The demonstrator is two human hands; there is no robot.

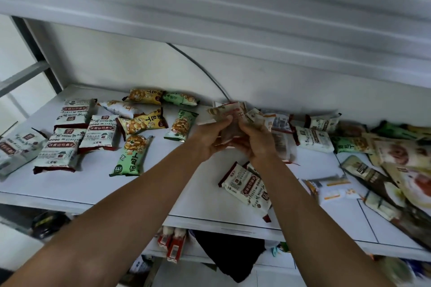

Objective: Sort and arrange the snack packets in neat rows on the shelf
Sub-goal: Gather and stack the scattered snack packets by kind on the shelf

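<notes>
Both my hands hold a small stack of beige and brown snack packets (229, 115) above the middle of the white shelf (200, 193). My left hand (211, 137) grips the stack from the left with the thumb on top. My right hand (257, 141) grips it from the right. White packets with red ends (70, 133) lie in rough rows at the left. Yellow and green packets (140, 123) lie loosely beside them. One white packet (248, 190) lies under my right forearm.
A jumbled pile of larger packets (394, 165) fills the right end of the shelf. The upper shelf (210, 18) overhangs closely. A lower shelf holds red boxes (172, 243) and a dark bag (233, 256). A grey cable (200, 67) runs down the back wall.
</notes>
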